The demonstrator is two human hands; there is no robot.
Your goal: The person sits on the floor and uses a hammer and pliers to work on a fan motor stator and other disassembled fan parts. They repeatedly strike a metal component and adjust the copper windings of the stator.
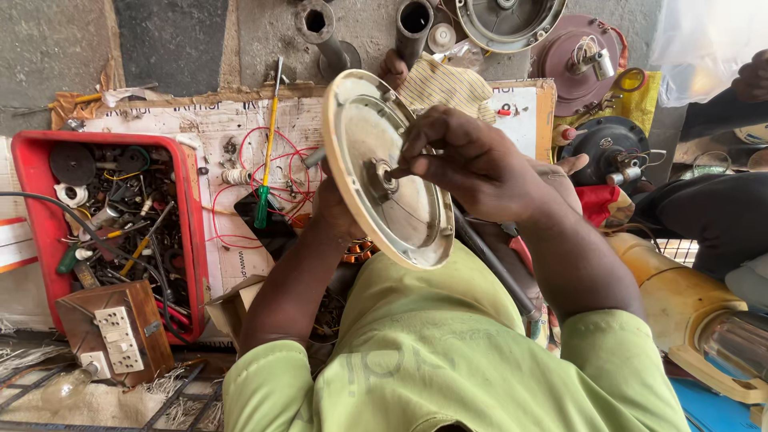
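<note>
While the right hand [472, 164] pinches its fingertips [402, 170] narrowly at the hub in the middle of a cream round cover [384, 172], the left hand [334, 210] is mostly hidden behind that cover, propping it from the back near the frame's centre; how its fingers are set I cannot tell. This cover stands tilted on edge, its dished face turned toward the right hand, with a short shaft [314, 158] poking out at its left rim. Both forearms run down into a yellow-green shirt [448, 352] filling the lower middle. Just left of the cover, a green-handled screwdriver [266, 172] lies upright across loops of red wire [268, 180] on a white printed cardboard sheet [184, 128] with faded lettering. Farther left sits a red tray [32, 208] full of small tools and dark parts, and below it a brown wooden switchboard [120, 328] with white sockets. Behind the cover, at upper centre, lies a striped cloth [448, 84], beside a white label [516, 112] edged in tan wood. At the upper right are a maroon motor housing [572, 60], a yellow bag [640, 100] and a black motor [604, 148]. A yellow casing [680, 296] occupies the lower right, and another person's dark sleeve [716, 208] enters from the right edge.
</note>
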